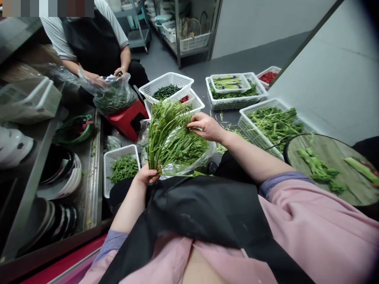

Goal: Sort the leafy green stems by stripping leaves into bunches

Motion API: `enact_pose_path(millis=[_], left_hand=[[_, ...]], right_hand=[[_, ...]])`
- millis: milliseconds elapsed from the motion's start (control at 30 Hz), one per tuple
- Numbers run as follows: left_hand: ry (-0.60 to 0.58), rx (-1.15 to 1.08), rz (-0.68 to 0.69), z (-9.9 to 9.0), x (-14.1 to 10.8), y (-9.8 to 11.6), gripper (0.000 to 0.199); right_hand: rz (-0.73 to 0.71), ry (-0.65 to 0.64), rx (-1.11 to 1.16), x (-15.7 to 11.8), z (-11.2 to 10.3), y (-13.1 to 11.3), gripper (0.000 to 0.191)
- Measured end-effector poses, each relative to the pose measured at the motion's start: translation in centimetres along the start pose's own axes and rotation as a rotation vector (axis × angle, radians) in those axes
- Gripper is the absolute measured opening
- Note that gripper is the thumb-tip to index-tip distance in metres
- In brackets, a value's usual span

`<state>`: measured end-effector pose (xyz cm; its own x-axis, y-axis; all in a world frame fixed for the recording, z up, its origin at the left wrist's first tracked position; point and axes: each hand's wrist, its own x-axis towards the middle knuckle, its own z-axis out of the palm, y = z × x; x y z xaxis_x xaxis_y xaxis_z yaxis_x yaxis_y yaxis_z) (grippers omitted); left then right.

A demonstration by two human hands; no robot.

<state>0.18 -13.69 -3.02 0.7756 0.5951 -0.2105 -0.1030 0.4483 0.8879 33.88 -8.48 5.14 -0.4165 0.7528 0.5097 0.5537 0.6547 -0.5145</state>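
Observation:
A bunch of leafy green vegetables with long stems (pixel 158 138) stands upright in my left hand (pixel 149 174), whose fingers are wrapped round the stem ends. My right hand (pixel 205 127) reaches to the right edge of the leafy tops, thumb and fingers pinched together. Whatever sits between those fingertips is too small to make out. Just beyond and below the bunch, a clear plastic bag (pixel 211 152) lies open, with a heap of loose greens (pixel 189 148) in it. A single stem (pixel 177 174) sticks out sideways near my left hand, above my black apron.
A white basket of greens (pixel 135 157) stands at left, baskets with green and red vegetables (pixel 166 78) ahead. Right are a basket of greens (pixel 275 122) and a round board (pixel 319 189). A co-worker (pixel 91 43) handles a bag on a red stool (pixel 127 118). Plate shelves line the left.

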Motion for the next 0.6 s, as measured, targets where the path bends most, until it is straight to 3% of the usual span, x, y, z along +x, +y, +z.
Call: enact_pose_path(millis=[167, 333, 467, 567, 600], left_hand=[[0.018, -0.026, 0.003, 0.3, 0.1, 0.1, 0.044], [0.028, -0.017, -0.021, 0.3, 0.1, 0.1, 0.044], [0.032, -0.019, -0.033, 0.1, 0.1, 0.1, 0.044], [0.028, -0.027, -0.023, -0.3, -0.1, -0.1, 0.044], [0.015, -0.029, -0.023, -0.5, -0.1, -0.3, 0.044]], right_hand=[[-0.006, -0.082, -0.007, -0.3, -0.1, 1.3, 0.021], [0.067, 0.022, -0.055, -1.8, 0.0, -0.1, 0.018], [0.244, 0.232, -0.087, -2.7, 1.2, -0.4, 0.013], [0.502, 0.514, -0.012, -3.0, 1.8, 1.3, 0.013], [0.608, 0.543, 0.064, -3.1, 1.9, 2.0, 0.013]])
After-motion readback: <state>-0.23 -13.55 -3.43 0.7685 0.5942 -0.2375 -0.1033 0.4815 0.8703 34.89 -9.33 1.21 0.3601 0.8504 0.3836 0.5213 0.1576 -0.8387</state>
